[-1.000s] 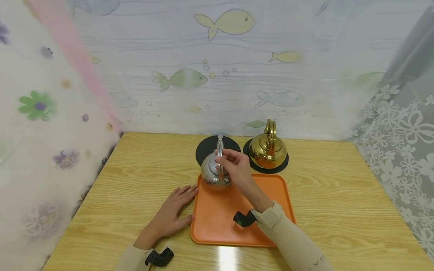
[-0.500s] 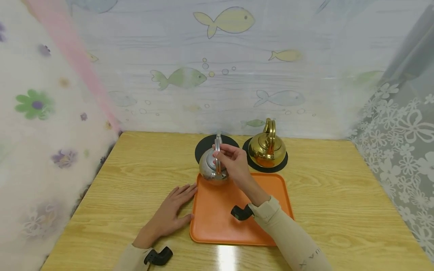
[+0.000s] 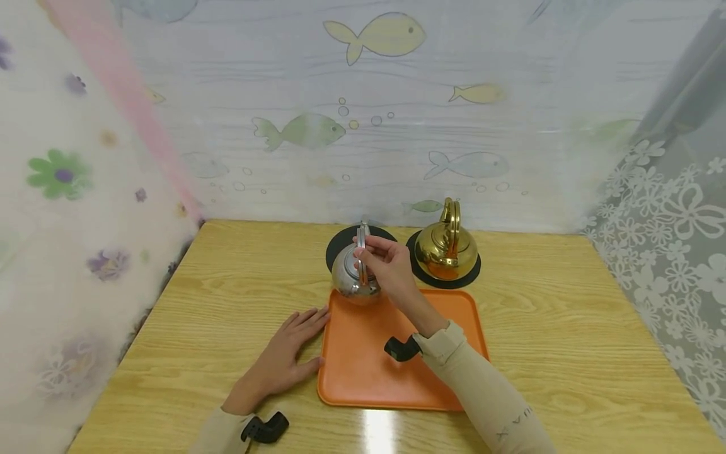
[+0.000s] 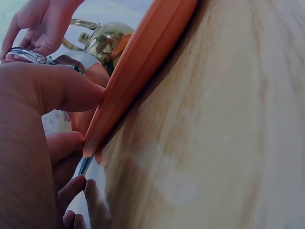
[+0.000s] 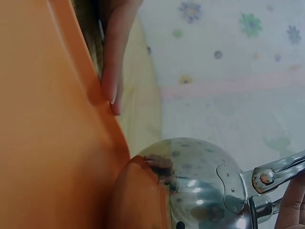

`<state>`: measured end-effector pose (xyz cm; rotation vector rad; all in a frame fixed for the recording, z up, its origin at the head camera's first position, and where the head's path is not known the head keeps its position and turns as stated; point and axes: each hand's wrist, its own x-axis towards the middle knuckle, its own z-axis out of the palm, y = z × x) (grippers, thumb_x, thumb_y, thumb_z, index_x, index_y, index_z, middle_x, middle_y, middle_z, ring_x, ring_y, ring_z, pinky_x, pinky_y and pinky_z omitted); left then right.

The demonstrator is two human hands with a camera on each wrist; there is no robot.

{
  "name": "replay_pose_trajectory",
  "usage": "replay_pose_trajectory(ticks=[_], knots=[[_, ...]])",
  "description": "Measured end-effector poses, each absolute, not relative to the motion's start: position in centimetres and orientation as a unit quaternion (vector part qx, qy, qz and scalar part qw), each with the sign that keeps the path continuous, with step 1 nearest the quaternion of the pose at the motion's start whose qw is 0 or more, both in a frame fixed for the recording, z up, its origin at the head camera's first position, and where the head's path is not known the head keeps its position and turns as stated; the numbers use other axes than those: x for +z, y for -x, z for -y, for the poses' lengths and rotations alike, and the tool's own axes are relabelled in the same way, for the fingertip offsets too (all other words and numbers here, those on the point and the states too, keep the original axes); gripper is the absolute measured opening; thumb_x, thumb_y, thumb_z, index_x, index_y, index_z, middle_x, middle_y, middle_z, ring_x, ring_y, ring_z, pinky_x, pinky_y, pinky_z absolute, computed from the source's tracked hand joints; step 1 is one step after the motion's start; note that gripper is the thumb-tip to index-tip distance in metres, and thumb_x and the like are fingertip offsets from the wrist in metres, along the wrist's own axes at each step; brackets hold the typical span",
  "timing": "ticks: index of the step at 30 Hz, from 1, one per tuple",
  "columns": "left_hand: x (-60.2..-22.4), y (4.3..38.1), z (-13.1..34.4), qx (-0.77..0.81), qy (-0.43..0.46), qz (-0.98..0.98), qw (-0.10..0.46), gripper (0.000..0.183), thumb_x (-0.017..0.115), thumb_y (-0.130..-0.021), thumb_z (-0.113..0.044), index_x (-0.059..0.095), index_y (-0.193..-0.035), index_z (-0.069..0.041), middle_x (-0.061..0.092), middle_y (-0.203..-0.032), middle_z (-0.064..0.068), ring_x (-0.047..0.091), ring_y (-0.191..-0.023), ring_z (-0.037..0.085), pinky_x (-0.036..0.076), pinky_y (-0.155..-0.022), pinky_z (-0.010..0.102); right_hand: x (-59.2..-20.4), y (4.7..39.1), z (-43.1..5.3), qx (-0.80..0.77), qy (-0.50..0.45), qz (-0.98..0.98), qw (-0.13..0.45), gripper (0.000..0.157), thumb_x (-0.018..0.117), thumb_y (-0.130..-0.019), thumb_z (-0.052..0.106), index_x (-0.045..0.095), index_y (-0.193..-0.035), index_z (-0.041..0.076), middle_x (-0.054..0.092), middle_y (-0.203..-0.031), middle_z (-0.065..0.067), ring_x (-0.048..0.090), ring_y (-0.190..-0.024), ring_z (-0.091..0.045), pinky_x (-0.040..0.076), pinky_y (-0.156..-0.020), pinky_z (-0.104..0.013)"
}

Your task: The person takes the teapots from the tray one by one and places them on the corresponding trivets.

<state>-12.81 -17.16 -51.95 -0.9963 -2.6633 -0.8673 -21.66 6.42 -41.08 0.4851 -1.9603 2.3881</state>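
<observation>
A shiny silver kettle is over the far left edge of the orange tray, in front of a black round mat. My right hand holds it by its upright handle, thumb on the near side. In the right wrist view the kettle's body appears beside the tray rim; I cannot tell whether its base touches anything. My left hand lies on the table with fingers stretched out, its fingertips and thumb against the tray's left side. The left wrist view shows that contact at the tray wall.
A golden kettle stands on a second black round mat, just right of the silver one. The wooden table ends at a fish-patterned curtain behind. A flowered curtain borders the left side.
My right hand has carried the silver kettle away from me and slightly left, off the tray's far left part towards the black mat. My left hand has stayed at the tray's side.
</observation>
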Motion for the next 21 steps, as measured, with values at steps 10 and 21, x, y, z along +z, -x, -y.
replay_pose_trajectory(ticks=[10,21], knots=[[-51.8,12.8,17.2,-0.305,0.333,0.889,0.079,0.072,0.065,-0.082,-0.038,0.038,-0.144,-0.012,0.035,-0.149,0.003,0.032,-0.135,0.031,0.017,-0.108,0.056,-41.0,22.7,-6.1,0.764,-0.145,0.628,0.011,0.031,0.066,-0.085,0.008,0.064,-0.113,-0.006,0.061,-0.109,-0.030,0.067,-0.075,-0.017,0.055,-0.064,-0.024],[-52.0,12.8,17.3,-0.297,0.331,0.892,0.076,0.072,0.063,-0.083,-0.040,0.037,-0.145,-0.014,0.033,-0.150,0.002,0.030,-0.136,0.030,0.016,-0.108,0.056,-40.6,23.8,-6.4,0.758,-0.126,0.640,0.013,0.032,0.066,-0.085,0.009,0.063,-0.112,-0.008,0.068,-0.088,-0.003,0.064,-0.073,-0.012,0.053,-0.061,-0.021]])
